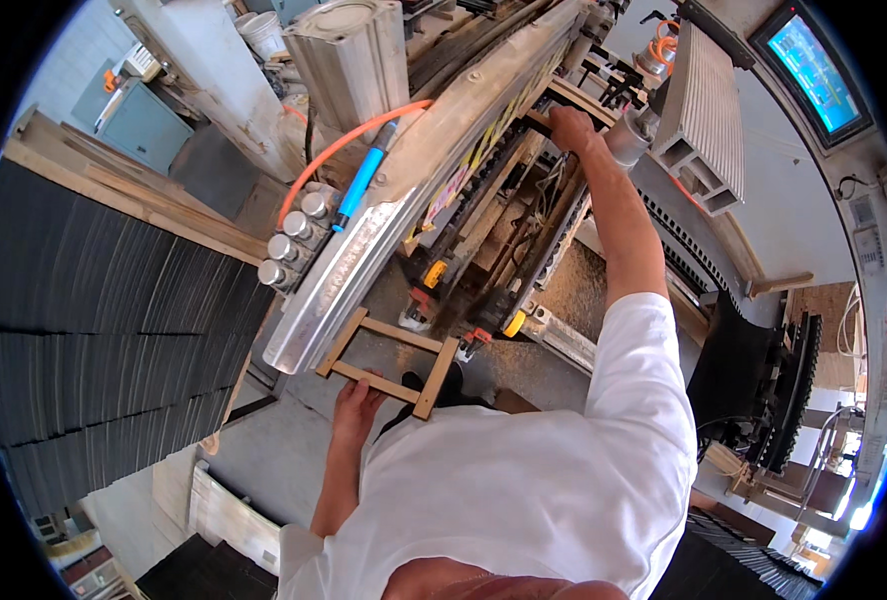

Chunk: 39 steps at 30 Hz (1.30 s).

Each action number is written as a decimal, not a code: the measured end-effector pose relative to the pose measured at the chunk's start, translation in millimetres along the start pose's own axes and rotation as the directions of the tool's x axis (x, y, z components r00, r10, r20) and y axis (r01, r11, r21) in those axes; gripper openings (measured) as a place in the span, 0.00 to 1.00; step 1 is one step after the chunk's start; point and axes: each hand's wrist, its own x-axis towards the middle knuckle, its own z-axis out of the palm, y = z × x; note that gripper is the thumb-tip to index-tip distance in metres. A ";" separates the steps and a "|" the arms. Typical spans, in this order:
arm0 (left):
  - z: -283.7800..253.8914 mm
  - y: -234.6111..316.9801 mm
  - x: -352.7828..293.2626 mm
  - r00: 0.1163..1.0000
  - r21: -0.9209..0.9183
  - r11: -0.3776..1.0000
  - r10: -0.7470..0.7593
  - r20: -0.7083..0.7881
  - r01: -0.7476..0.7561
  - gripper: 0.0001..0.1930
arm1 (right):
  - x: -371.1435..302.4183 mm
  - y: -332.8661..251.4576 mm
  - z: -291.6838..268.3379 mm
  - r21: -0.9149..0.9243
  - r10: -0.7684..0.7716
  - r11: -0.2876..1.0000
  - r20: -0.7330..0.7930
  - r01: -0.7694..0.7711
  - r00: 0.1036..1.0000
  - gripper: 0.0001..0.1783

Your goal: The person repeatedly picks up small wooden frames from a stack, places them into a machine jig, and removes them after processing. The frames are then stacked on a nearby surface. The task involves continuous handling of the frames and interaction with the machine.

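Left hand [356, 405] gripping a small wooden frame [389, 362] at its near rail beneath the machine's metal beam [404, 200], right hand [571, 127] reaching far, fingers resting curled on the machine's wooden rail [584, 100]

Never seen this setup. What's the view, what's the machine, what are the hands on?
One view: a fisheye camera on the person's head, looking down, so straight edges bend near the rim. The white shirt at the bottom is the wearer's own. The left hand holds a small wooden frame by its near rail, below the machine. The right hand reaches far forward onto the machine's upper part; what it grips is unclear. The machine has a long metal beam with an orange hose. Dark stacked sheets stand to the left, and a screen is top right.
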 end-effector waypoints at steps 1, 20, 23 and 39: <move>4.6 -3.6 3.2 1.000 -0.009 1.000 -0.003 -0.005 0.003 0.19 | 2.3 2.5 0.8 0.011 -0.006 1.000 0.020 0.005 1.000 0.10; 32.0 -23.7 6.8 0.979 0.240 0.966 0.137 -0.153 -0.098 0.17 | 19.4 1.7 4.0 -0.088 -0.060 0.994 0.063 0.066 0.996 0.12; 26.9 -12.5 -0.5 0.962 0.353 0.922 0.224 -0.157 -0.157 0.16 | 22.6 23.0 21.9 0.016 -0.160 0.987 -0.086 0.162 0.983 0.13; 72.3 161.0 -204.8 0.575 0.740 0.380 0.818 0.011 -0.555 0.16 | 0.4 1.1 0.0 -0.146 -0.136 0.982 -0.111 0.119 0.985 0.15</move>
